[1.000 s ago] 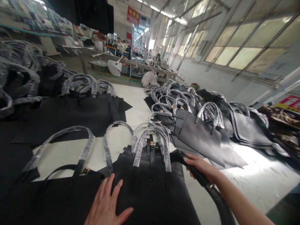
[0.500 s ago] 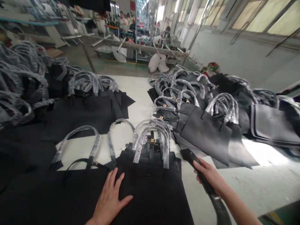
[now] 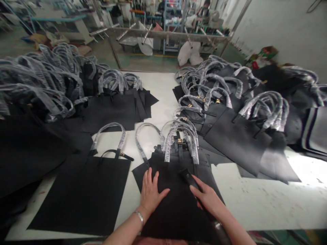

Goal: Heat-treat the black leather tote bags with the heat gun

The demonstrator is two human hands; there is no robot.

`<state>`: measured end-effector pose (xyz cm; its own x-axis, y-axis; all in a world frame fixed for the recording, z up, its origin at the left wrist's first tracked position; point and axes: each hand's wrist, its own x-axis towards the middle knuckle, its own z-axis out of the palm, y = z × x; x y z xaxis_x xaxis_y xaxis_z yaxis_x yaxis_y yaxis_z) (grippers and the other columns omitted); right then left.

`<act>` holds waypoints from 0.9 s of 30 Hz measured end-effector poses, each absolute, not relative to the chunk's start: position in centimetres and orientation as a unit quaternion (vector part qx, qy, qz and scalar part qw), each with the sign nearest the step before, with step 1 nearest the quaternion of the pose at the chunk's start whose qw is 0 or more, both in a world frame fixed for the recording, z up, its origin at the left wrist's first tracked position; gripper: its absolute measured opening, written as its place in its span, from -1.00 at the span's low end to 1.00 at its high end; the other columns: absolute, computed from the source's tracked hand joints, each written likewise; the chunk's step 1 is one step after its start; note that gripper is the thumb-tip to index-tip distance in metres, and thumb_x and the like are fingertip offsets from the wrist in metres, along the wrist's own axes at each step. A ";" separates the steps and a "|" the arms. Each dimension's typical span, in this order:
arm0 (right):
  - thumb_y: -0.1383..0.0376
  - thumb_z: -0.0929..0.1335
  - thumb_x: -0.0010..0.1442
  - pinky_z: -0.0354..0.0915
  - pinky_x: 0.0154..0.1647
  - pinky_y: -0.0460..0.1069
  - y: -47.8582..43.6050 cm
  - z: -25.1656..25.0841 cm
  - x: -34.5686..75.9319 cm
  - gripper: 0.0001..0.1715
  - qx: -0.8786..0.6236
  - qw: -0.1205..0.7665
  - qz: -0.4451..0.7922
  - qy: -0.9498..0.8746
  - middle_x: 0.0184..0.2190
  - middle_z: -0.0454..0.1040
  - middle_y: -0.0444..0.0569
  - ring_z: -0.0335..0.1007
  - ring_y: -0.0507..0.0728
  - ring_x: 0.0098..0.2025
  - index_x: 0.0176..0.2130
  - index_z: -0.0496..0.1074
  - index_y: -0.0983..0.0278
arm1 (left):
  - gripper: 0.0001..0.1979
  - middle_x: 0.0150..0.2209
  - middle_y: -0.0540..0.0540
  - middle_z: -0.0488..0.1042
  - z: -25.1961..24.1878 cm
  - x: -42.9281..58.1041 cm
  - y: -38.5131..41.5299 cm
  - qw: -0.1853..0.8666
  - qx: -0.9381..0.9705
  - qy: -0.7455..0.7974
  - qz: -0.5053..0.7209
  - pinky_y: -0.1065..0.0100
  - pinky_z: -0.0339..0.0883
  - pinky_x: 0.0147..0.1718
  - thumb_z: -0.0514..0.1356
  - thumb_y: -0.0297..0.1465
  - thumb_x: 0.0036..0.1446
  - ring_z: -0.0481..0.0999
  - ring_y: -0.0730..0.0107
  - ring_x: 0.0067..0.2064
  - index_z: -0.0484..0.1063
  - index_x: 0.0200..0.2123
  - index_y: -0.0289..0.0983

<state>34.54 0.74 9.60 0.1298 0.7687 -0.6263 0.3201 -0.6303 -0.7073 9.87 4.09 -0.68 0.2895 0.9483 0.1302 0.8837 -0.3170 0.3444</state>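
Note:
My left hand (image 3: pixel 152 194) lies with fingers spread on a black bag panel (image 3: pixel 170 217), near the panel's top edge. My right hand (image 3: pixel 206 194) is wrapped around a black hand tool (image 3: pixel 188 175) with a flat head; a thick black hose-like part trails behind it. The tool's head is over the upper part of the panel, but I cannot tell whether it touches. Plastic-wrapped handles (image 3: pixel 181 127) and a strap with a gold buckle (image 3: pixel 180 141) stick out above this panel. Another black panel (image 3: pixel 89 194) with one wrapped handle lies to the left.
Piles of black bag pieces with wrapped handles (image 3: pixel 51 71) stand at the left, and more pieces (image 3: pixel 240 136) spread over the right. The white table (image 3: pixel 255 204) shows between them. Beyond its far edge runs a metal rack (image 3: pixel 168 34) with pegs.
My right hand has brought the tool left, from beside the panel to over it. The view has tilted down and shifted left. My left hand stays spread on the panel.

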 end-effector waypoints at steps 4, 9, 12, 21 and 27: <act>0.01 0.28 0.19 0.34 -0.52 -0.05 3.3 9.9 33.2 -0.28 -0.747 0.243 0.493 -0.375 -0.60 0.42 -0.21 0.43 0.11 -0.58 0.27 0.17 0.17 | -0.21 0.33 -0.35 -0.13 -0.7 9.7 4.0 0.112 0.791 0.582 0.154 -0.15 0.07 0.20 0.28 -0.03 0.01 -0.08 -0.21 0.32 0.16 0.20 -0.32; -0.03 0.29 0.18 0.33 -0.49 -0.04 3.1 11.6 31.7 -0.23 -0.749 0.256 0.477 -0.381 -0.66 0.39 -0.24 0.42 0.12 -0.56 0.28 0.14 0.17 | -0.32 0.32 -0.31 -0.09 -0.5 9.2 4.0 0.153 0.772 0.587 0.189 -0.14 0.09 0.20 0.28 -0.10 0.04 -0.05 -0.15 0.32 0.21 0.14 -0.31; 0.00 0.30 0.17 0.31 -0.55 -0.05 2.6 11.6 29.7 -0.24 -0.720 0.226 0.537 -0.377 -0.66 0.38 -0.24 0.39 0.11 -0.61 0.26 0.19 0.21 | -0.62 0.29 -0.27 -0.01 -0.4 8.8 4.1 0.188 0.761 0.576 0.231 -0.10 0.12 0.20 0.15 -0.28 0.19 -0.02 -0.04 0.32 0.26 0.03 -0.31; -0.03 0.31 0.18 0.35 -0.46 -0.06 4.9 12.0 24.5 -0.24 -0.749 0.259 0.469 -0.390 -0.48 0.47 -0.20 0.39 0.07 -0.53 0.28 0.14 0.14 | -0.57 0.31 -0.24 -0.01 0.9 6.3 4.4 0.222 0.804 0.515 0.196 -0.13 0.12 0.20 0.14 -0.48 0.17 -0.02 -0.03 0.32 0.25 0.12 -0.26; 0.07 0.28 0.22 0.31 -0.52 -0.06 6.1 12.4 21.3 -0.32 -0.719 0.164 0.526 -0.424 -0.54 0.45 -0.19 0.37 0.06 -0.60 0.26 0.20 0.22 | -0.59 0.19 -0.17 0.28 0.5 3.3 4.5 0.199 0.885 0.390 0.155 0.04 0.15 0.20 0.10 -0.39 0.26 0.28 0.14 0.18 0.25 0.16 -0.24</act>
<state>21.32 6.08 12.39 0.0869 0.7826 -0.6164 0.4377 -0.5858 -0.6821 3.29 4.50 0.47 0.6474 0.7527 0.1197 0.6288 -0.6162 0.4742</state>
